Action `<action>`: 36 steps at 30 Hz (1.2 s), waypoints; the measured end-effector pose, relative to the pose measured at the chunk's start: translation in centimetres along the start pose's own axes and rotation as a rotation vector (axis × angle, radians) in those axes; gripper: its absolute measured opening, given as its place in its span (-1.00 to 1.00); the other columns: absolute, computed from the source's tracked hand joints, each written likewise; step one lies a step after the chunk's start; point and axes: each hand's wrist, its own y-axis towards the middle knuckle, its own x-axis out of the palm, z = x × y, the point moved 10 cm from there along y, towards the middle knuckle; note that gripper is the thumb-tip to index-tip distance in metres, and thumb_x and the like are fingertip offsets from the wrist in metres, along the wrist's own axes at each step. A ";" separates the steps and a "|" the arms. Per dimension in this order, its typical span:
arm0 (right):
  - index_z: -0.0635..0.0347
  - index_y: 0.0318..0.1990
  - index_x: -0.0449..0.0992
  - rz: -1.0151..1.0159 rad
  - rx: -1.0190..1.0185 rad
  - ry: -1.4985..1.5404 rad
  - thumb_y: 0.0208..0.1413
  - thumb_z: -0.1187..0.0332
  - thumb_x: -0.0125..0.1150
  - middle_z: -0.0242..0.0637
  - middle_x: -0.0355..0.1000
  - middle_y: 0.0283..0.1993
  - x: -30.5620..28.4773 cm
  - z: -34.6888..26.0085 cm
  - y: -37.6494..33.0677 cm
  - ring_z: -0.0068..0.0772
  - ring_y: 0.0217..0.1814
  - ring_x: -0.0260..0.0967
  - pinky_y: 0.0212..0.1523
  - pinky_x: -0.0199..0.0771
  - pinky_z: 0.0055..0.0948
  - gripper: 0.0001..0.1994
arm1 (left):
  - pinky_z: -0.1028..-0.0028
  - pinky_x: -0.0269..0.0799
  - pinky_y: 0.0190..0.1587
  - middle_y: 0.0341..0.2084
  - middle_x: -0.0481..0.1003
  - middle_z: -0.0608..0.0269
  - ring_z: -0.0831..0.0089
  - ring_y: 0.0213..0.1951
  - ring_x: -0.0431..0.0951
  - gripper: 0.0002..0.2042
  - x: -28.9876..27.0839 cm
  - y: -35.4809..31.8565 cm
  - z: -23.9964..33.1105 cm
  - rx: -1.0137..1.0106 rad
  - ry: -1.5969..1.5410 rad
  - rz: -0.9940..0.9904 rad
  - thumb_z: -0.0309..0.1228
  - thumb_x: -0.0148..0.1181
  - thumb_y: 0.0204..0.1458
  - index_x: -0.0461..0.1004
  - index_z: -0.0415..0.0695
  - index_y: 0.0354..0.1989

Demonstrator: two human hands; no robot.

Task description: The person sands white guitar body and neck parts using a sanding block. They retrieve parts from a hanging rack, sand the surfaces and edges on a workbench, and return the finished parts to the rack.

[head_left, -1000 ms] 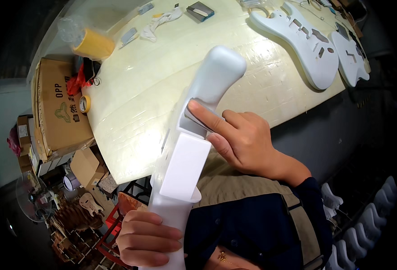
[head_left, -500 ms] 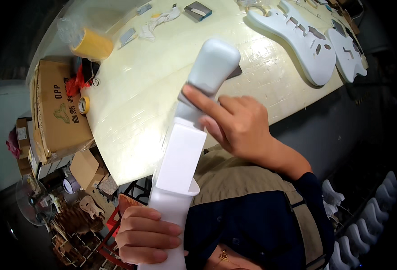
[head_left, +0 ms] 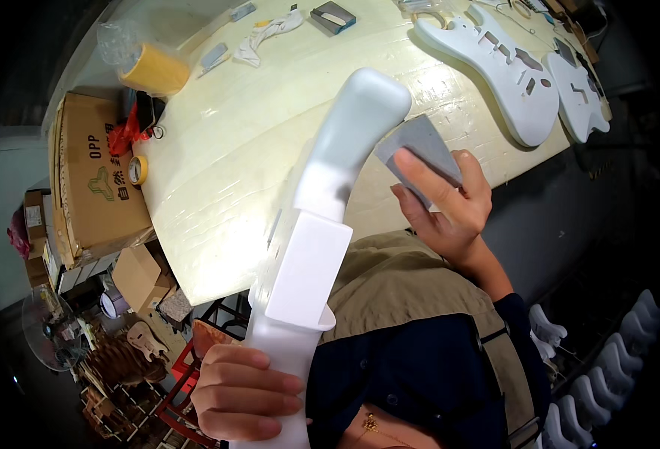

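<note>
Well, in the head view we are gripping a white curved piece [head_left: 309, 262] with our left hand [head_left: 241, 393], its fingers wrapping around the lower end. The piece is slanting across the near edge of the tabletop [head_left: 218, 165], its rounded upper end showing over the surface. Our right hand [head_left: 453, 202] is pinching a grey pad [head_left: 427, 142] just beside that end, well apart from the left. Two white guitar bodies [head_left: 526, 116] are lying toward the tabletop's right edge, and a yellow roll [head_left: 154, 71] is sitting by its left edge.
</note>
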 end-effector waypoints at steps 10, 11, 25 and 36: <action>-0.24 -0.07 0.57 0.038 -0.290 -0.380 -0.36 0.46 0.32 -0.40 0.17 -0.38 2.4 -3.1 0.6 -0.43 -0.41 0.16 -0.47 0.22 -0.51 -0.46 | 0.34 0.31 -0.16 -0.62 0.42 0.39 0.44 -0.52 0.47 -0.85 -0.4 0.0 -0.1 -0.048 0.048 0.039 -0.35 0.10 -0.01 0.22 0.00 -0.38; -0.26 -0.07 0.57 0.050 -0.313 -0.415 -0.37 0.45 0.32 -0.40 0.17 -0.35 2.4 -3.4 0.6 -0.43 -0.38 0.18 -0.46 0.23 -0.51 -0.46 | 0.41 0.27 -0.16 -0.64 0.38 0.49 0.52 -0.51 0.44 -0.72 -0.8 -0.8 -0.3 -0.066 0.088 0.068 -0.35 0.27 -0.14 0.21 0.05 -0.40; -0.22 -0.01 0.53 -0.174 -0.236 -0.368 -0.27 0.37 0.26 -0.37 0.18 -0.30 4.0 -3.0 2.5 -0.35 -0.31 0.18 -0.31 0.19 -0.43 -0.49 | 0.24 0.34 -0.20 -0.61 0.44 0.28 0.33 -0.54 0.49 -0.91 -1.0 0.7 -0.1 -0.010 0.001 0.046 -0.35 -0.09 0.11 0.23 -0.06 -0.39; 0.04 -0.02 0.54 -0.070 -0.251 -0.459 -0.12 0.35 0.17 -0.29 0.23 -0.25 3.1 -2.6 3.2 -0.34 -0.21 0.18 -0.17 0.16 -0.37 -0.60 | 0.34 0.32 -0.21 -0.63 0.42 0.36 0.43 -0.53 0.47 -0.86 -0.4 0.6 -0.2 -0.056 0.055 0.065 -0.27 -0.11 0.13 0.22 -0.02 -0.42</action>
